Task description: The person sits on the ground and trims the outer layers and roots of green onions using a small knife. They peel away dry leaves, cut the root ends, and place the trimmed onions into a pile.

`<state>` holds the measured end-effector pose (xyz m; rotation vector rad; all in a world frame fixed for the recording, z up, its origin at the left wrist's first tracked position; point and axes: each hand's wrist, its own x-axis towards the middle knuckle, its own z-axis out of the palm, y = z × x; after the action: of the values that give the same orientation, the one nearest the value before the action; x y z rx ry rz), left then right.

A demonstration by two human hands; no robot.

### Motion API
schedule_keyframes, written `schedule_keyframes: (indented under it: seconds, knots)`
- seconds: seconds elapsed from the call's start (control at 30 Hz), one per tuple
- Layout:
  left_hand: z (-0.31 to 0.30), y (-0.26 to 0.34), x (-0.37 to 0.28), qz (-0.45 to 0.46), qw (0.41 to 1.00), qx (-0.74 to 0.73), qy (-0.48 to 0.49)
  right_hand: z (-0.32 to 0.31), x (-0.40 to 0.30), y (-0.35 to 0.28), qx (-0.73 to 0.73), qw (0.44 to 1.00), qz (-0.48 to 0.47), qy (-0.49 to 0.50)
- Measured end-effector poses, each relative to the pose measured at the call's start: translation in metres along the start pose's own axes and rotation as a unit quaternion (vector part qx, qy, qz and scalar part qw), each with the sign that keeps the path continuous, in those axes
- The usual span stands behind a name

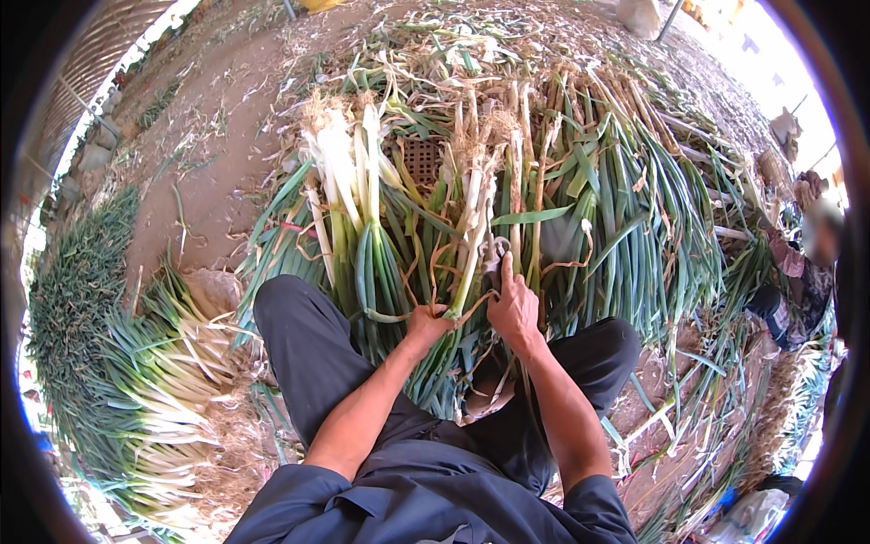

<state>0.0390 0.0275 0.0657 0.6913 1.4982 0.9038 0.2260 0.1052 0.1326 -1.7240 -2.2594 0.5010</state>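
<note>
My left hand point(428, 329) grips a long green onion point(470, 268) by its green leaves, with the rooted end pointing away from me. Close beside its stalk, my right hand point(514, 307) holds a metal-tipped tool point(498, 253), which looks like an air blow gun. Its index finger is stretched along the tool, and a thin hose seems to hang below the hand. Left of the stalk lies a bunch of green onions with clean white stalks point(338, 170). To the right, many onions with dry brown outer skins point(544, 156) rest with their leaves point(632, 224) towards me.
A brown perforated plastic crate point(421, 161) shows between the onions. Peelings and leaf scraps point(435, 54) cover the ground beyond. On the left lie rows of white-stalked onions point(170, 421) and a leafy heap point(81, 326). Another person point(802, 292) is at the right edge.
</note>
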Motion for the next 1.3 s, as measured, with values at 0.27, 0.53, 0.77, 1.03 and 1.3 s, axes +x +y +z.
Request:
schedule_keyframes:
  seconds: [0.27, 0.53, 0.77, 1.03, 1.3]
  knots:
    - [0.0, 0.01, -0.001, -0.043, 0.999, -0.026, 0.006, 0.002, 0.016, 0.016, 0.043, 0.999, -0.001, 0.03]
    - [-0.008, 0.002, 0.0, 0.0, 0.996, -0.027, -0.086, -0.002, -0.008, 0.017, 0.082, 0.996, 0.025, 0.004]
    - [-0.001, 0.023, -0.018, 0.042, 0.99, -0.112, -0.069, -0.021, -0.076, -0.006, 0.072, 0.996, 0.021, -0.038]
    - [-0.011, 0.05, -0.055, 0.129, 0.973, -0.167, -0.098, -0.02, -0.111, -0.009, 0.102, 0.993, -0.009, -0.055]
    - [-0.109, 0.098, 0.001, 0.262, 0.938, -0.143, 0.176, -0.047, -0.104, 0.003, 0.147, 0.989, 0.031, 0.009]
